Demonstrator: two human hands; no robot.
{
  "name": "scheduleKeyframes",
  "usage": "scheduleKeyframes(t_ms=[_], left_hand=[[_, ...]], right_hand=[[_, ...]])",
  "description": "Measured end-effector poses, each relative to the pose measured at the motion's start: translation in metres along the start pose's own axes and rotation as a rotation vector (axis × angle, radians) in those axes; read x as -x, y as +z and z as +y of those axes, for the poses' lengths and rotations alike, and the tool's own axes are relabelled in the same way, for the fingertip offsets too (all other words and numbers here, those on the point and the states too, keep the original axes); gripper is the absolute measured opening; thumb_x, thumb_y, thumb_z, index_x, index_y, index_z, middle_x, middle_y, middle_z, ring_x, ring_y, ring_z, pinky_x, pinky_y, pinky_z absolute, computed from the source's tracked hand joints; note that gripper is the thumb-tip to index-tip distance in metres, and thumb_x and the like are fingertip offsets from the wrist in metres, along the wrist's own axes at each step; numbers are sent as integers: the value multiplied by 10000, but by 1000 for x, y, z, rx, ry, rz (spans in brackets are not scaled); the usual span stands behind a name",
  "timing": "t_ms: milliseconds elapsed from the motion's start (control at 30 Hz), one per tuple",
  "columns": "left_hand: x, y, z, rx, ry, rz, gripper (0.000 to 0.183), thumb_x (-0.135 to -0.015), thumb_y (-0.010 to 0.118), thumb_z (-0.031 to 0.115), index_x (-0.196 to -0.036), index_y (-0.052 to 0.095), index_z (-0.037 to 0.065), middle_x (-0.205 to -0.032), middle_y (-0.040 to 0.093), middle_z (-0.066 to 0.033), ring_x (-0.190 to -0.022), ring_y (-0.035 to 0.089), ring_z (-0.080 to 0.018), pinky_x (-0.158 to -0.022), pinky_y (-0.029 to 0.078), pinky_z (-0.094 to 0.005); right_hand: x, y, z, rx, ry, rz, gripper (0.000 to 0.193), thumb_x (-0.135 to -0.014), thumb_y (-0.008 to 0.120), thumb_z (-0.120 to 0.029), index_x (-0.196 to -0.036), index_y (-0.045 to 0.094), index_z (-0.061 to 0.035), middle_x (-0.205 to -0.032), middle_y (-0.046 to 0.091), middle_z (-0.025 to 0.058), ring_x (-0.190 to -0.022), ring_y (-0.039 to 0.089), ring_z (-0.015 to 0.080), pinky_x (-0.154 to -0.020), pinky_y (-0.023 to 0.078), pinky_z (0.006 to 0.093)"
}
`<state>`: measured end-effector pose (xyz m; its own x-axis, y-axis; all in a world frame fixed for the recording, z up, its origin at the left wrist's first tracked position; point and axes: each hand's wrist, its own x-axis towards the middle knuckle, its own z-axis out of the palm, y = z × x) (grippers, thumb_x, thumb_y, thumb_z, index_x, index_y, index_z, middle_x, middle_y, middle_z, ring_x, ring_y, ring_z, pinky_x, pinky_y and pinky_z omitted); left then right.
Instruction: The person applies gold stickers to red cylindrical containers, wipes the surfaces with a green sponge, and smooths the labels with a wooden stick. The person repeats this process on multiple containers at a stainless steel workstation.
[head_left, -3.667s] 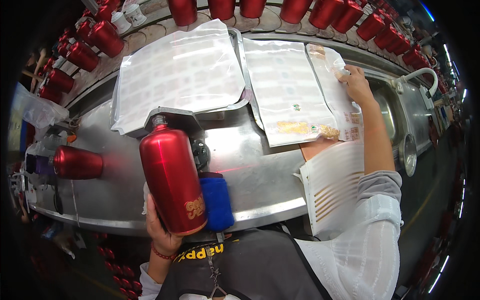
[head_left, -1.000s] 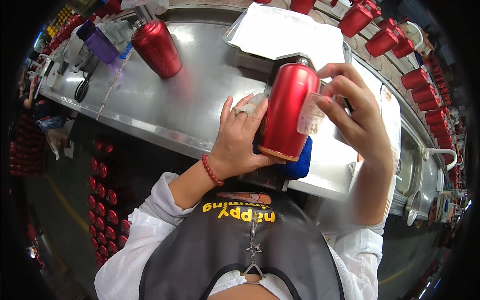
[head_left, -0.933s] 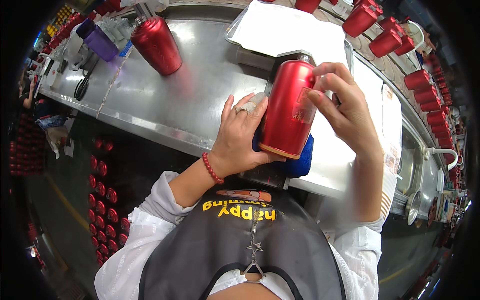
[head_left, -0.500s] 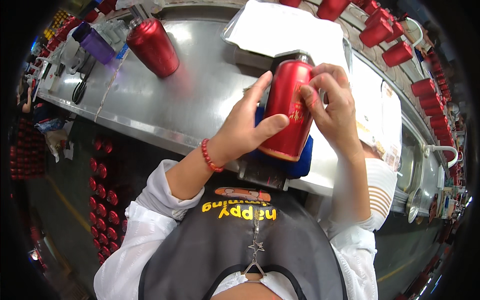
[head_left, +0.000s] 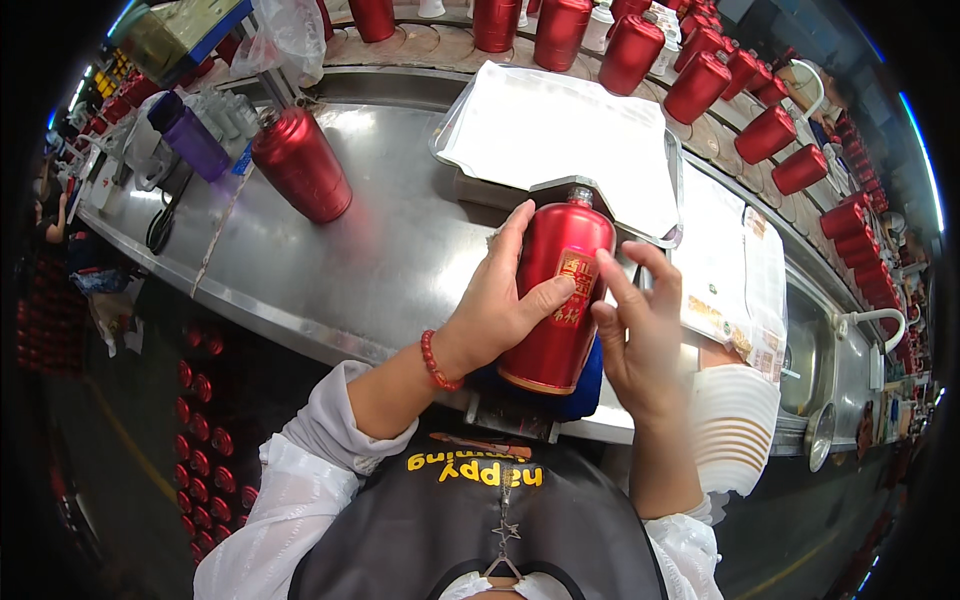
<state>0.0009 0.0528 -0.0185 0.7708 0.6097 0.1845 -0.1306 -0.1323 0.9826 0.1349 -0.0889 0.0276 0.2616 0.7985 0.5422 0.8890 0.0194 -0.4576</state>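
Note:
A glossy red bottle (head_left: 545, 345) with a bare metallic neck lies on a blue cloth (head_left: 585, 392) over a dark stand, at the near edge of the steel counter. On its front a red and gold label (head_left: 570, 290) faces up. My left hand (head_left: 485, 325) holds the bottle along its left side, the thumb across the label's left edge and the fingers reaching up to the shoulder. At the bottle's right side is my right hand (head_left: 645, 345), its fingers apart. Its index fingertip is at the label's right edge; whether it touches I cannot tell.
A tray (head_left: 665, 240) lined with white sheets lies beyond the bottle. Another red bottle (head_left: 305, 170) and a purple bottle (head_left: 190, 140) stand at the left. White paper cups (head_left: 735, 425) lie stacked at the right, near a sink (head_left: 805, 365). Red bottles ride a curved conveyor (head_left: 420, 45) behind.
The view has shifted, so the bottle and hands appear lower. The bottle's label now shows more fully. My left thumb has moved onto it, and my right fingers have opened out.

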Motion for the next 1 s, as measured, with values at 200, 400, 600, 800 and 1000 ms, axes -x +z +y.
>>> scheduleKeyframes(t_ms=[200,400,600,800,1000], left_hand=[[2,3,2,-78,8,23,859,-945,688,315,-1546,203,-62,-1501,399,-217,-1366,435,-258,-1125,361,-362],[-1,4,0,39,2,38,871,-942,680,366,-1508,222,-113,-1454,410,-306,-1358,451,-343,-1131,357,-396],[-9,1,-5,132,-26,21,867,-950,678,374,-1506,226,-113,-1441,436,-297,-1339,480,-319,-1119,372,-379],[-5,-1,-7,140,-4,0,905,-941,690,393,-1514,209,-116,-1480,388,-292,-1375,434,-316,-1140,344,-379],[-7,-2,-7,149,-22,2,917,-934,698,394,-1518,205,-113,-1489,376,-290,-1386,419,-319,-1147,333,-379]], right_hand=[[8,6,-4,-96,59,-37,411,-939,683,-214,-1305,649,-30,-1342,490,196,-1223,501,349,-1028,429,428],[9,3,-1,-41,5,-25,440,-942,679,-227,-1330,632,-27,-1342,488,203,-1218,501,358,-1030,430,430],[12,8,3,-77,56,-94,475,-1040,542,-327,-1390,572,-6,-1373,450,175,-1232,485,292,-951,471,357],[15,10,1,-150,98,-66,436,-951,670,-236,-1336,630,-36,-1347,487,205,-1216,498,357,-1030,427,425],[12,12,2,-146,93,-60,433,-946,676,-229,-1334,633,-41,-1353,484,205,-1226,497,357,-1029,428,423]])
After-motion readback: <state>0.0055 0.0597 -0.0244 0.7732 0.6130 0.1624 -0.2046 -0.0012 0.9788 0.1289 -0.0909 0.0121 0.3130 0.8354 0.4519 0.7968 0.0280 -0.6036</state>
